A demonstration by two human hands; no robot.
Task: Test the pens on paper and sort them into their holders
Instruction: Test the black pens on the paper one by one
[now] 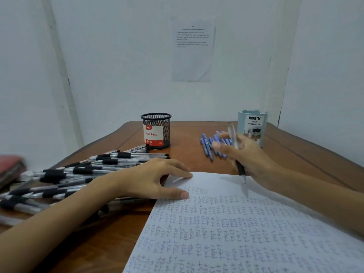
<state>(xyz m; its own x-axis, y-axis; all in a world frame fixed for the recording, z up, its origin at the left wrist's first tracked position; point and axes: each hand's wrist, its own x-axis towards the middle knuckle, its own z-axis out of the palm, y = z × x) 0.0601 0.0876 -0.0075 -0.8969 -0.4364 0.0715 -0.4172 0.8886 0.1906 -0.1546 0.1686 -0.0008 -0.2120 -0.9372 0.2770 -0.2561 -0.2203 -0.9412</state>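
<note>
Head view, left hand point(157, 178) pressing paper point(236, 233) corner, right hand point(248, 154) gripping pen point(240, 169)

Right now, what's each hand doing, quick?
Left hand: open, fingertips resting on the paper.
Right hand: holding a black-grip pen.

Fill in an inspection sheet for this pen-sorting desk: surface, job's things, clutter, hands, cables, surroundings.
Surface: wooden table, partly covered.
Job's things: paper filled with "test" scribbles; black pens heaped on the left; blue pens lying beside the desk organizer; mesh holder upright behind the black pens.
Clutter: red object at the left edge, blurred.
Hands: left hand rests on the paper's corner; right hand holds a pen, tip down over the paper.
Cables: nothing seen.
Surroundings: white walls; printed notice on the wall ahead.
</note>
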